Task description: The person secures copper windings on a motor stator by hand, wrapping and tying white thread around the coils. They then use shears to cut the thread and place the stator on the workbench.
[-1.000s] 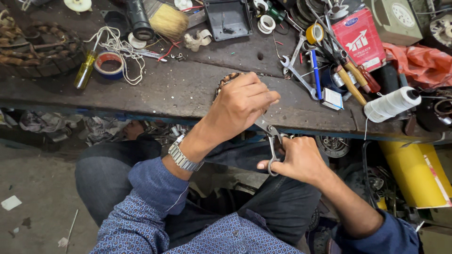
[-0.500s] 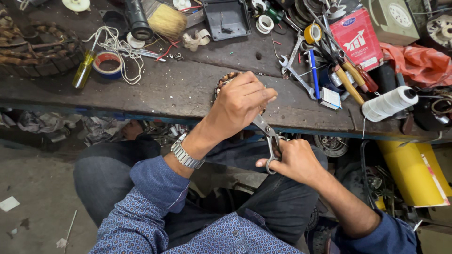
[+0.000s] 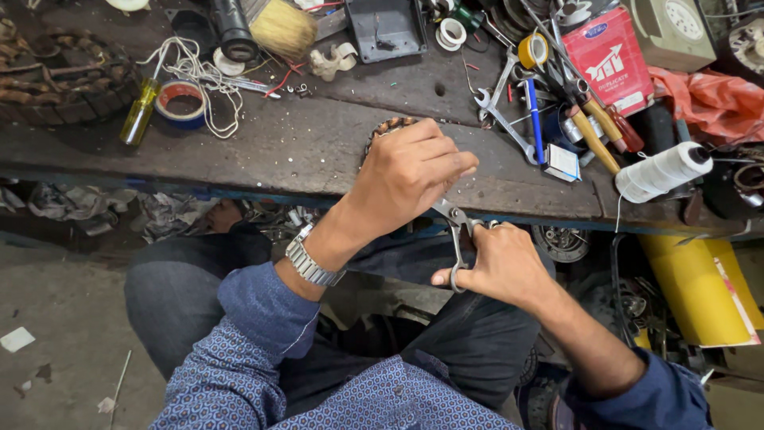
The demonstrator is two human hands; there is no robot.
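The left hand [image 3: 410, 171] has a tight grip on a round wire coil [image 3: 387, 127] at the edge of the wooden surface [image 3: 263, 147]. The right hand [image 3: 501, 267] grips metal scissors [image 3: 456, 239] just below it.

The scene is lit evenly by soft, diffuse daylight; no hard shadows are cast on the worn dark wooden workbench [image 3: 263, 151]. Deeper shade is seen beneath its front edge, at mid-frame. The centre is rendered sharply. Slight wide-angle bending is noticed towards the corners. No glare is seen.
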